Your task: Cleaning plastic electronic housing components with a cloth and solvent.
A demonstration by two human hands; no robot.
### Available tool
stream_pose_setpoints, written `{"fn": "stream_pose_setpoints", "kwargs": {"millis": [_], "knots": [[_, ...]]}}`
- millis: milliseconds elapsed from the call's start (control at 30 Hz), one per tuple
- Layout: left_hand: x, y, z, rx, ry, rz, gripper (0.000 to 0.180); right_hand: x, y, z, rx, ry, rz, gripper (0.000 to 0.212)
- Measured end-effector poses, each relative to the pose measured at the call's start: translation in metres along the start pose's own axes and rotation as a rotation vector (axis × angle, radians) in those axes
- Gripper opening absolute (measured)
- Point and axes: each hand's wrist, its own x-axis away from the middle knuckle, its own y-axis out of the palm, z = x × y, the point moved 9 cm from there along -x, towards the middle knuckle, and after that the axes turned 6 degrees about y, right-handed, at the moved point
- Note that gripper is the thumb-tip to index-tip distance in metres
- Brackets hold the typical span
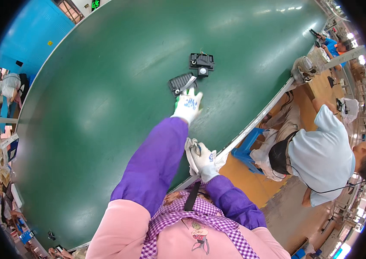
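My left hand (187,106), in a white glove, stretches forward over the green table with its fingers apart. Its fingertips are at the near edge of a black ribbed housing (178,84) with a pale strip across it; whether they grip it I cannot tell. Just beyond lies a second black housing (208,59), with a small square black block (203,72) bearing a white dome at its near side. By the table's near edge, my gloved right hand (204,160) is closed round a crumpled whitish cloth (190,156).
The green tabletop (105,108) spreads wide around me, its metal edge (252,123) running diagonally on the right. Past that edge a person in a light blue shirt (321,151) bends beside a blue stool (250,149). Bundled clear bags (306,67) lie at the far right.
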Motion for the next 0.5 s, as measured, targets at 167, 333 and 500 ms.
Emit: {"fn": "stream_pose_setpoints", "kwargs": {"millis": [167, 333, 500], "knots": [[0.108, 0.015, -0.008, -0.052, 0.194, 0.081, 0.05, -0.01, -0.01, 0.018, -0.054, 0.011, 0.144, 0.031], [0.217, 0.001, -0.023, 0.137, -0.001, -0.052, 0.048, -0.003, -0.022, -0.065, -0.18, -0.086, 0.078, 0.038], [0.263, 0.008, -0.034, 0.15, -0.099, 0.063, 0.038, 0.011, 0.073, -0.148, 0.465, -0.651, -0.097, 0.032]]}}
